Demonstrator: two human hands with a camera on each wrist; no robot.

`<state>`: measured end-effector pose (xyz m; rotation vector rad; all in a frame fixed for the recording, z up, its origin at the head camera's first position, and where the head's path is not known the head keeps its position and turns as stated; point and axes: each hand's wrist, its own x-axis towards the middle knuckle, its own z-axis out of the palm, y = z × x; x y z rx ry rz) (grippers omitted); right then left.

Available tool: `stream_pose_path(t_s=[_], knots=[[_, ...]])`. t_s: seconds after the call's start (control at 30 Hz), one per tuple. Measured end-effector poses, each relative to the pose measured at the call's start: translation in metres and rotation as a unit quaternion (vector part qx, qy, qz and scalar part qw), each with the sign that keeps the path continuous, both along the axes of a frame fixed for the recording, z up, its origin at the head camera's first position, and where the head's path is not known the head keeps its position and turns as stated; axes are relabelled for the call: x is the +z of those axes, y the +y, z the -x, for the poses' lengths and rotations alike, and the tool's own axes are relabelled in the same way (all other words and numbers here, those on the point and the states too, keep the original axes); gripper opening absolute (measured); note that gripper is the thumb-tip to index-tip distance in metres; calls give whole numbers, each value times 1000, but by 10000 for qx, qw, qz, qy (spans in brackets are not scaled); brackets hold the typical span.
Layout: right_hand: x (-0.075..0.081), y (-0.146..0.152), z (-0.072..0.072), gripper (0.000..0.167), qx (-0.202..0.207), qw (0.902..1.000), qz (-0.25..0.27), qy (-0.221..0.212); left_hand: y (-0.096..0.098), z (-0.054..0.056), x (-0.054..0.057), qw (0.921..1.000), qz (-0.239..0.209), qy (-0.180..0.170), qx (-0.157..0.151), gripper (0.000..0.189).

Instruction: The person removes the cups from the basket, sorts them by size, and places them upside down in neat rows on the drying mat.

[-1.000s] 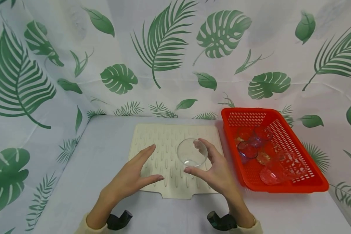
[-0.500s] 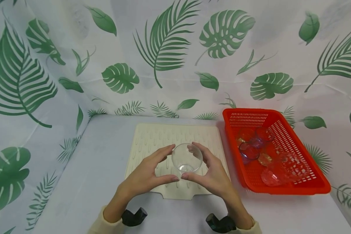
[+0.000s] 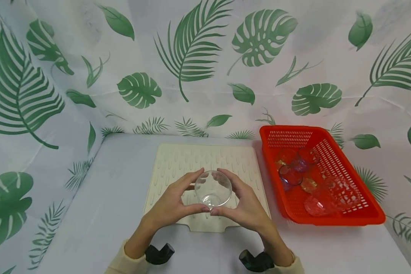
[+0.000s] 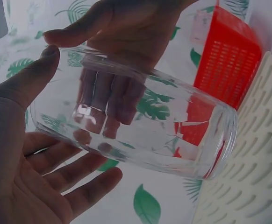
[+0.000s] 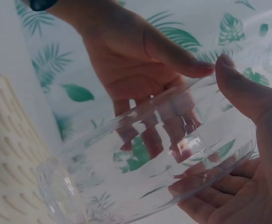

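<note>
perhaps gap between glass [image 3: 213, 190] and mat [image 3: 207, 158]

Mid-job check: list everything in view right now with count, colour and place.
Clear glass: one, colourless, between both hands, over the mat
Mat: one, cream, on the table
Basket: one, red, right of the mat
Basket glasses: several (exact count unclear), clear, some purple or yellowish
Table: one, white, underneath
Backdrop: white with green leaves, behind and at left
Wrist devices: two, black, one per wrist
Sleeves: two, cream, bottom edge
Left hand: one, bare, glass's left side
Right hand: one, bare, glass's right side
</note>
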<state>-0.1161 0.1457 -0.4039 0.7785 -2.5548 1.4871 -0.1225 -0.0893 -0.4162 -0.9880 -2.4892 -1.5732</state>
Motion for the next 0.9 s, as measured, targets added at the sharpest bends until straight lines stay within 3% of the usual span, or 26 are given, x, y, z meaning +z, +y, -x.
stream_pose_path(t_s=[0.43,0.67,0.9], knots=[[0,-3,2,96,539,9971,516,-131,3,0,-1,9995,-299,-26,12,93],[0,-4,3,99,830,9934,705,-373,3,1,-4,9983,-443,375,97,90],[-11,-6,8,101,934,9930,246,-685,0,1,-4,9950,-590,759,257,86]])
